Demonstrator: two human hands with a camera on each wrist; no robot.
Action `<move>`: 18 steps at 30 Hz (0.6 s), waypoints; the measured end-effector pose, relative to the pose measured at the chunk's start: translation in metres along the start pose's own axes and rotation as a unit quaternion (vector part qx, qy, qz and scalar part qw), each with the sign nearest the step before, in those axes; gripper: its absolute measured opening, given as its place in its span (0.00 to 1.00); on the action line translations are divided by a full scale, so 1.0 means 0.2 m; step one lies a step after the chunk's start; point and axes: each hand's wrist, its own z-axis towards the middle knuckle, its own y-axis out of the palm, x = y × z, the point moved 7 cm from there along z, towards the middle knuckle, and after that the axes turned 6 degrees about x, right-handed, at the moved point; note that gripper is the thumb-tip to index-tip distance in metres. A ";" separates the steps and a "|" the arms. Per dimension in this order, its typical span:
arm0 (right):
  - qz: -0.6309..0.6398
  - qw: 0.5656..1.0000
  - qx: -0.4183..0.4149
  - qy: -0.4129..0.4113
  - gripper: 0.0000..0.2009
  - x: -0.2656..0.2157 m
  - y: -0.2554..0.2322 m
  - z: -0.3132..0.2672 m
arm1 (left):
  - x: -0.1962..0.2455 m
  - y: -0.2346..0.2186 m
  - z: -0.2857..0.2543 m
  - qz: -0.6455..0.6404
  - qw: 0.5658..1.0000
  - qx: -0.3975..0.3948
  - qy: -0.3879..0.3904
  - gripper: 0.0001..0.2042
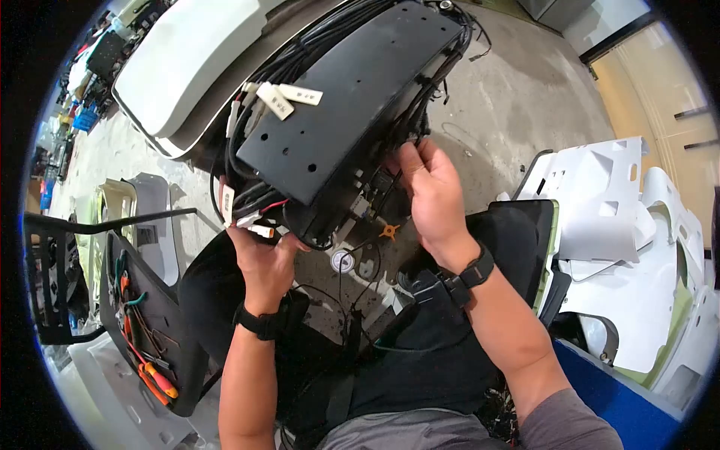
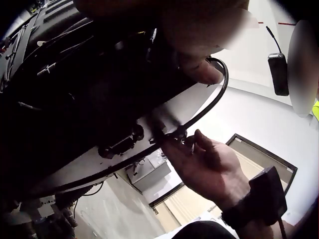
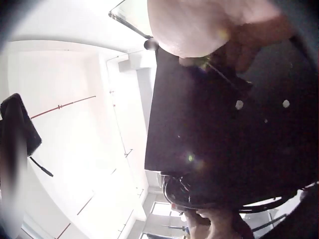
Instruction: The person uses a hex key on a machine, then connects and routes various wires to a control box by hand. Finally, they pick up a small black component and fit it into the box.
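A black metal box [image 1: 352, 90] with bundled black cables [image 1: 315, 45] and white labels [image 1: 276, 101] is tilted above the lap. My left hand [image 1: 262, 266] grips its lower left corner beside a labelled cable bundle; in the left wrist view this hand [image 2: 204, 30] is blurred at the top. At the box's right side my right hand [image 1: 439, 202] pinches a dark cable between thumb and fingers, near small connectors; the left wrist view shows this hand [image 2: 209, 169] too. In the right wrist view the box's dark face [image 3: 224, 134] hides the right fingertips.
A white shell part [image 1: 187, 67] stands beyond the box. On the left a black tray [image 1: 165, 337] holds pliers and a screwdriver. White panels [image 1: 600, 225] are stacked at the right above a blue surface [image 1: 615, 397]. An orange star-shaped piece [image 1: 388, 232] is below the box.
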 end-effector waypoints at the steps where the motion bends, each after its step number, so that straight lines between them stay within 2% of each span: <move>1: -0.012 1.000 -0.006 0.003 0.12 -0.01 0.01 0.00 | 0.07 0.00 0.02 -0.004 0.999 0.012 0.042 0.29; 2: -0.023 1.000 -0.003 0.007 0.12 -0.02 0.02 0.01 | 0.02 0.01 0.01 -0.116 0.992 -0.026 -0.051 0.29; 3: -0.025 1.000 -0.009 0.009 0.12 -0.01 0.04 0.01 | -0.05 0.01 0.01 -0.099 0.991 -0.044 -0.078 0.29; 5: 0.041 0.999 0.020 0.015 0.12 -0.02 0.05 0.02 | -0.11 0.00 -0.01 -0.096 0.992 -0.030 -0.075 0.28; 6: -0.010 1.000 0.013 0.016 0.11 -0.04 0.05 0.02 | -0.07 0.01 0.01 -0.111 0.987 -0.049 -0.106 0.28; 7: -0.011 1.000 0.010 0.014 0.11 -0.04 0.06 0.02 | -0.10 0.00 0.02 -0.112 0.987 -0.045 -0.105 0.28; 9: 0.018 1.000 -0.001 0.021 0.12 -0.01 0.07 0.05 | -0.10 0.01 0.05 -0.099 0.993 -0.043 -0.058 0.53; 10: 0.016 1.000 -0.002 0.018 0.12 -0.01 0.07 0.05 | -0.08 0.03 0.05 -0.185 0.969 -0.056 -0.152 0.53; 11: 0.008 1.000 -0.013 0.021 0.12 -0.02 0.09 0.07 | -0.09 0.03 0.06 -0.188 0.970 -0.050 -0.148 0.53; 13: -0.003 0.999 -0.031 0.019 0.12 -0.02 0.11 0.11 | -0.12 0.00 0.09 -0.157 0.985 -0.012 -0.063 0.53; 14: -0.003 0.998 -0.049 0.025 0.11 0.02 0.12 0.14 | -0.15 0.00 0.11 -0.090 0.996 -0.020 -0.013 0.53; 15: -0.003 0.997 -0.069 0.032 0.10 0.02 0.14 0.15 | -0.12 -0.02 0.13 -0.089 0.996 -0.012 -0.010 0.53; 17: 0.002 0.996 -0.077 0.040 0.11 0.03 0.16 0.18 | -0.02 -0.07 0.17 0.013 0.997 0.021 0.070 0.54; 18: 0.006 0.996 -0.076 0.054 0.11 0.04 0.17 0.19 | -0.08 -0.07 0.17 -0.024 0.999 0.020 -0.007 0.55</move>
